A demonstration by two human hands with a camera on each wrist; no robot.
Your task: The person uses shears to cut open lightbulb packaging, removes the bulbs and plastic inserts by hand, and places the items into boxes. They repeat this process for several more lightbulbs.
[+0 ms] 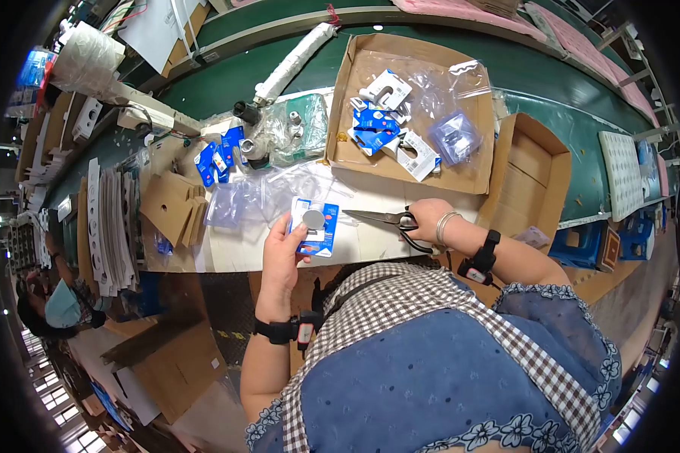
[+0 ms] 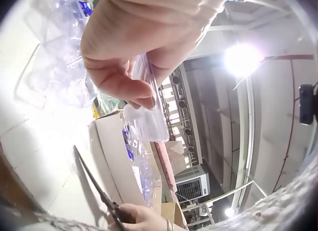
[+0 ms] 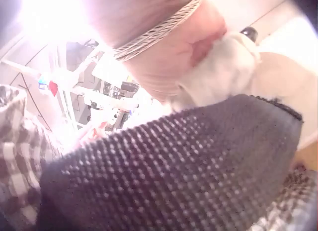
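Note:
In the head view the left hand [image 1: 279, 253] pinches a blue and white card package [image 1: 326, 226] with a round grey disc on its front, held above the white work surface. The left wrist view shows that hand [image 2: 124, 57] gripping the package's clear plastic [image 2: 149, 124] between thumb and fingers. To its right, the right hand [image 1: 429, 219] grips black-handled scissors [image 1: 389, 218], blades pointing left toward the package with a gap between them. A band and dark mesh fill much of the right wrist view, where the right fingers are hidden.
A cardboard box [image 1: 457, 180] holding blue and white cards and clear plastic stands behind the hands. Another box [image 1: 533, 170] is at its right. Clear plastic shells [image 1: 230, 204], brown cardboard pieces [image 1: 172, 208] and a bagged bundle [image 1: 298, 124] lie at the left.

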